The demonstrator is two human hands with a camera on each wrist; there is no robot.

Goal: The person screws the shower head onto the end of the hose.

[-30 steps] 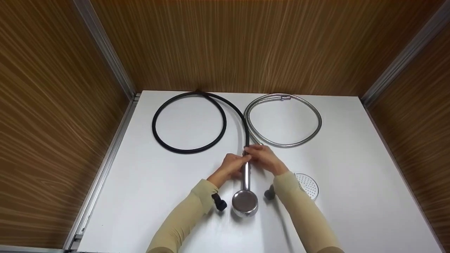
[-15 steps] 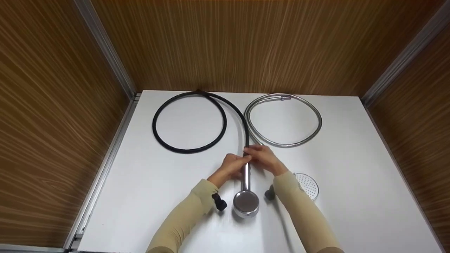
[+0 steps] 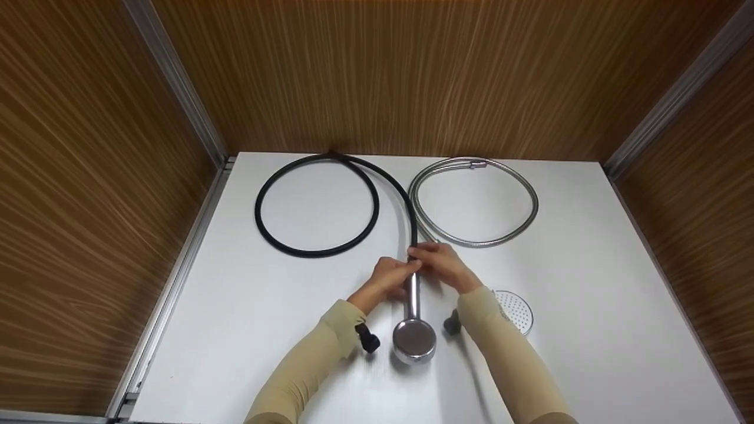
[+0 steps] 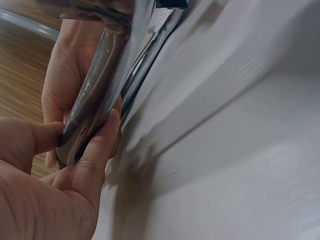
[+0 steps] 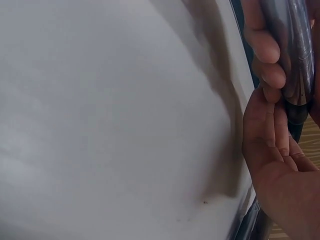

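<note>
A chrome hand shower (image 3: 414,340) lies lengthwise before me, its round head toward me. My left hand (image 3: 389,280) grips the far end of its handle between thumb and fingers. At that same end, my right hand (image 3: 445,268) pinches the tip of the black shower hose (image 3: 316,254), where it meets the handle. The joint itself is mostly covered by fingers. In the left wrist view the shiny handle (image 4: 92,95) passes between the left thumb and fingers. In the right wrist view, a black end piece (image 5: 298,113) shows at the handle's end, beside the right fingers.
A coiled metal shower hose (image 3: 475,244) lies at the back right of the white table (image 3: 601,330). Partly behind the right sleeve is a round perforated shower plate (image 3: 518,312). Wood-grain panels (image 3: 377,76) stand at the back and both sides.
The shower's round head has swung slightly to the right. Both hands stay at the handle's end, and the hoses look unmoved.
</note>
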